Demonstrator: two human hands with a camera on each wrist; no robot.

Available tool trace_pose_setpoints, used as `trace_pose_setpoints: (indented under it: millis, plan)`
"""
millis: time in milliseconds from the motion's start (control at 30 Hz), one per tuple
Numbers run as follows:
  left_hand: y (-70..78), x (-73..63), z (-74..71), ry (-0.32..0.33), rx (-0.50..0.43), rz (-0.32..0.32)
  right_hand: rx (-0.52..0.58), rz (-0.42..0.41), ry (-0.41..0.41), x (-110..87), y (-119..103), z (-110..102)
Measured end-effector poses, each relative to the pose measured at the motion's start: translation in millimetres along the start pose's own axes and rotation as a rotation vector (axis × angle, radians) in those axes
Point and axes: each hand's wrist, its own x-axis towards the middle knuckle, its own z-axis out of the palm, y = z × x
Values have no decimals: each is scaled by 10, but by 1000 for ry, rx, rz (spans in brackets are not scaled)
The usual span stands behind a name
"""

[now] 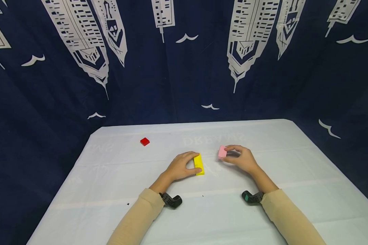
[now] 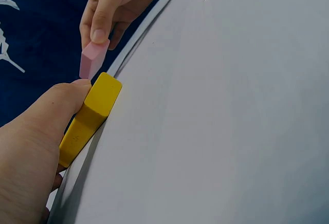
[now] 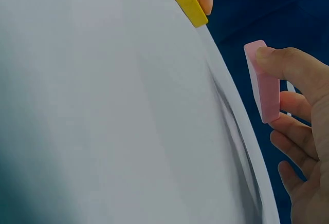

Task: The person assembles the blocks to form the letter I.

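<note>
Sleeves [image 1: 138,215] clear, my left grip [image 1: 179,166] pinches the yellow block [image 1: 198,163]; right of it, my right grip [image 1: 245,159] pinches the pink block [image 1: 221,152]; even pressure suits.

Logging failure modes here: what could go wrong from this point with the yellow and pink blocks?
1. Slip or twist: the right grip pinches the pink block between thumb and fingertips, so it might turn or drop.
2. Collision: the yellow block, held by its two ends in the left grip, is apart from the pink one; bringing them together could knock either askew.
</note>
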Motion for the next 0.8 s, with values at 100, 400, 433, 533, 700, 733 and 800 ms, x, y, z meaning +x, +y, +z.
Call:
trace_pose_setpoints:
  millis: [100,400,433,533,700,733,800]
  plan:
    - [-5,6,2,2,2,4,-5,-14,-10,-18,-38,25]
    - [6,1,-11,-2,10,4,-3,-56,-45,-75,-128,112]
    - [7,0,-11,-3,9,4,-3,-60,-49,-81,-138,122]
    - [10,-3,-8,-8,4,-3,-5,-84,-59,-104,-188,150]
    - [7,-1,-2,-13,-1,-9,6,-130,-70,-215,-458,147]
    - [8,-2,-4,-12,-3,-9,9,-134,-73,-239,-517,143]
    - [9,-2,-8,-12,-1,-8,5,-140,-81,-280,-619,135]
